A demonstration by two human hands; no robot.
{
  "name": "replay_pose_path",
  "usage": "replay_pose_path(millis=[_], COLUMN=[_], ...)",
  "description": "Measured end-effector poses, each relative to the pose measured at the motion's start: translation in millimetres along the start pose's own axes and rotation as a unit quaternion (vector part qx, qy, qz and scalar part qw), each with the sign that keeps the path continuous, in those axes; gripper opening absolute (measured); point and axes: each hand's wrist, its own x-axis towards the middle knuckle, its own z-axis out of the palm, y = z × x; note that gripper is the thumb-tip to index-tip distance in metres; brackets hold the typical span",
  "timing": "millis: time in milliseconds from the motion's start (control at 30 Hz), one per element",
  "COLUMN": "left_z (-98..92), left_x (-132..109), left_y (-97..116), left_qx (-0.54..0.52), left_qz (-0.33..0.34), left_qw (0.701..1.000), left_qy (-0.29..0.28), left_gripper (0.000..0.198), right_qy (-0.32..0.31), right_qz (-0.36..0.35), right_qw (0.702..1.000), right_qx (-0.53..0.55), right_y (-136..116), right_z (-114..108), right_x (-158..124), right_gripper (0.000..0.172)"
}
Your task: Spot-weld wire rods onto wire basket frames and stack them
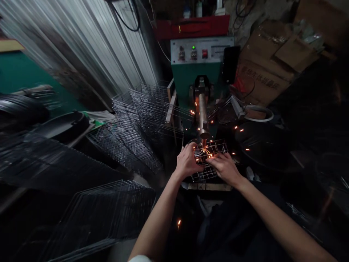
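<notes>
Both hands hold a small wire basket [207,174] under the electrode of a spot welder [203,112]. My left hand [188,160] is closed on the basket's left side, its thumb pointing inward along the wires. On the right side, my right hand [223,167] grips the same basket, with its fingers reaching toward the electrode tip. Orange sparks [205,149] burst where the tip meets the wires and fly outward on both sides. The fingers partly cover the basket.
Stacked wire grids [139,127] lean at the left, with more wire panels [109,207] lower down. A control panel [201,50] shows a green light. A cardboard box [261,72] stands back right, near a round pan [259,113].
</notes>
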Motion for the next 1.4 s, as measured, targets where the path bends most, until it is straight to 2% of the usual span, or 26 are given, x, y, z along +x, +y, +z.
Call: replay_pose_path(millis=[100, 200, 333, 433, 567, 800, 1000, 1167, 1233, 1300, 1400], left_z=[-2.0, -5.0, -7.8, -7.8, -8.6, -13.4, -11.1, -8.6, -10.7, -12.0, -1.8], left_x=[6, 18, 32, 35, 46, 73, 77, 77, 74, 67, 46], left_y=[-1, -4, -10, -12, -16, -26, -33, -28, -29, -40, -81], left_qx=[0.009, 0.012, 0.014, 0.018, 0.034, 0.033, 0.017, 0.031, 0.016, -0.019, -0.108], left_qz=[-0.004, -0.014, -0.011, 0.0, -0.013, 0.001, 0.013, 0.026, 0.039, 0.046, 0.027], left_qw=[1.0, 1.0, 1.0, 1.0, 0.999, 0.998, 0.998, 0.998, 0.998, 0.998, 0.993], left_qy=[-0.003, -0.01, -0.015, -0.013, -0.029, -0.048, -0.059, -0.048, -0.043, -0.035, -0.026], left_gripper=[0.092, 0.095, 0.094, 0.095, 0.099, 0.094, 0.095, 0.094, 0.1, 0.117, 0.144], right_qy=[0.006, 0.024, 0.05, 0.061, 0.045, 0.026, 0.023, 0.03, 0.038, 0.061, 0.103], right_qz=[0.025, 0.073, 0.103, 0.107, 0.112, 0.1, 0.105, 0.1, 0.098, 0.103, 0.135], right_qw=[0.999, 0.994, 0.99, 0.989, 0.988, 0.992, 0.992, 0.994, 0.994, 0.991, 0.975], right_qx=[-0.036, -0.076, -0.08, -0.076, -0.099, -0.075, -0.065, -0.032, 0.001, 0.053, 0.143], right_y=[-3, -1, 6, 10, 16, 32, 33, 37, 39, 42, 49], right_z=[-1, 1, 5, 6, 5, 0, 0, 4, 2, -5, -17], right_x=[5, 15, 27, 28, 32, 50, 52, 55, 54, 46, 20], right_gripper=[0.029, 0.018, 0.011, 0.013, 0.018, 0.008, 0.01, 0.014, 0.015, 0.014, 0.015])
